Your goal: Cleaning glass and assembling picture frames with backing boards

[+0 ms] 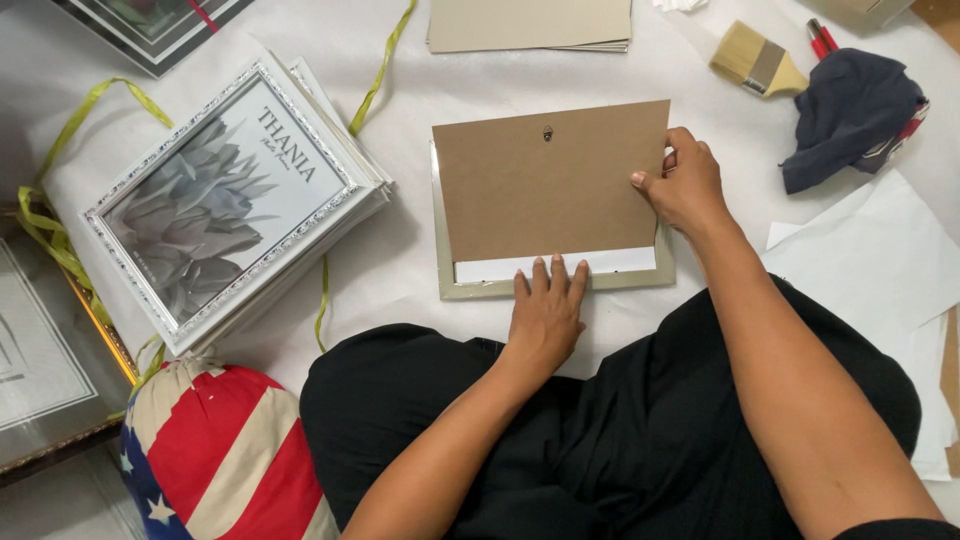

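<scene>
Hands: left [546, 312] flat on frame [548, 284], right [686, 183] grips backing board [548, 180].

left hand [545, 315] flat on frame [545, 285] | right hand [688, 185] seemingly pinching backing board [550, 180]

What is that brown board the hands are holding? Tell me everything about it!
The brown board is a flat rectangle that looks like cardboard or pressed fibre. It has a small metal hanger near its top edge. It lies on the back of a pale picture frame, set a bit high, so a white strip shows below it. The right hand holds its right edge. The left hand lies flat at the frame's bottom edge, fingertips at the white strip.
</scene>
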